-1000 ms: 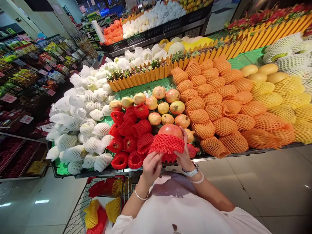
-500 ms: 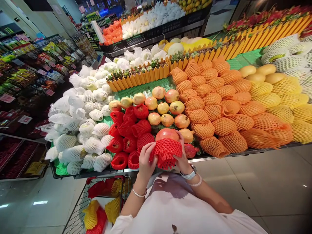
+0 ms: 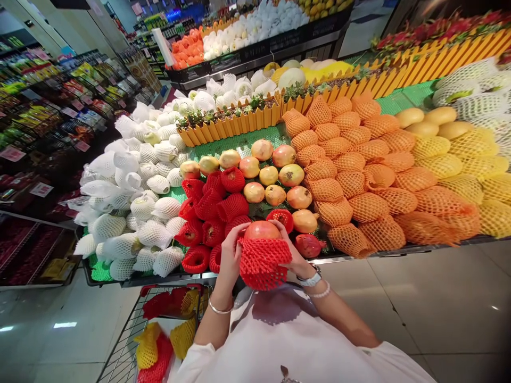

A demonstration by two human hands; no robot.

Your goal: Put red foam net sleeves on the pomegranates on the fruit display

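Both grips are closed on 1 thing. The left hand pinches the rim of a red foam net with curled fingers, and the right hand clasps the opposite side, thumb up near the fruit. The pomegranate sits inside the net with only its top showing, held in the air just in front of the bench edge and to the right of the cart. To sleeve it well, I judge the 2 hands should stretch the rim evenly and ease it upward together, not tug 1 side: the foam mesh looks easy to tear. Just behind lie netted fruit and bare pomegranates.
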